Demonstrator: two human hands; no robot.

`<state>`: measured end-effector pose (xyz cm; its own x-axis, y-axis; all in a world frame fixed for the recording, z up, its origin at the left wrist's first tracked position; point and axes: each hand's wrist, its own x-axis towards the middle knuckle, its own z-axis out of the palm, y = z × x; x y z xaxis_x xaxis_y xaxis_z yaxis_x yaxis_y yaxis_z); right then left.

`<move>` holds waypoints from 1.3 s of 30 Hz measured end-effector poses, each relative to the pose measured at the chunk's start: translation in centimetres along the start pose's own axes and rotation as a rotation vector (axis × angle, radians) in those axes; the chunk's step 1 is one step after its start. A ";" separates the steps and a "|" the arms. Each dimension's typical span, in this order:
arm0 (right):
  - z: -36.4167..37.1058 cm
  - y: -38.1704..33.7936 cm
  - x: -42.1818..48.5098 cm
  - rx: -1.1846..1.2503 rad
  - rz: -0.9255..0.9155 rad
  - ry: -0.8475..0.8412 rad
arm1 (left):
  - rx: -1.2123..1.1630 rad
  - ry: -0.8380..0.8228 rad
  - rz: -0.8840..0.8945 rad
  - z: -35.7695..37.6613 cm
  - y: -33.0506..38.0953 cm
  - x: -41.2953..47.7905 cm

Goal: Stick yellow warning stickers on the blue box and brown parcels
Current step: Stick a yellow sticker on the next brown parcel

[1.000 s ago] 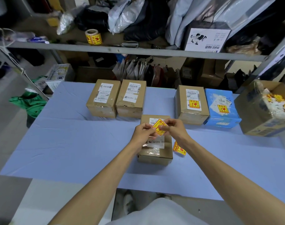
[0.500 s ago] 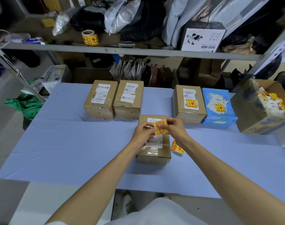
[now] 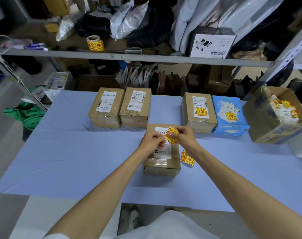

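We are pinching a yellow sticker between our left hand and right hand over the nearest brown parcel.

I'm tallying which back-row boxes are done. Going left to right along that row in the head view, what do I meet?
leftmost brown parcel (unstickered) → second brown parcel (unstickered) → third brown parcel (stickered) → blue box (stickered) → open carton holding sticker scraps

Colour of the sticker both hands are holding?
Yellow with red print; the head view shows the sticker best.
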<state>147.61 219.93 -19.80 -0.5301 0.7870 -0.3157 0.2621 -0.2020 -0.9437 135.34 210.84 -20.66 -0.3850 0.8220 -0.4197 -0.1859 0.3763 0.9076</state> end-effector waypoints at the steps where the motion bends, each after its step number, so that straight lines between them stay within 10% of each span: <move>1: -0.1 -0.1 0.1 -0.002 0.002 -0.001 | 0.007 0.000 0.003 -0.1 0.0 0.0; 30: -0.1 0.5 1.2 -0.419 -0.211 0.092 | -0.003 -0.050 0.060 -0.6 0.8 0.5; 39: 0.6 -0.5 0.9 -0.173 -0.143 -0.075 | -0.005 -0.011 0.094 -0.9 0.8 0.8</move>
<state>146.55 220.36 -19.68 -0.6283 0.7537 -0.1927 0.3111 0.0164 -0.9502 134.08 211.45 -20.25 -0.3914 0.8581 -0.3324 -0.1535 0.2953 0.9430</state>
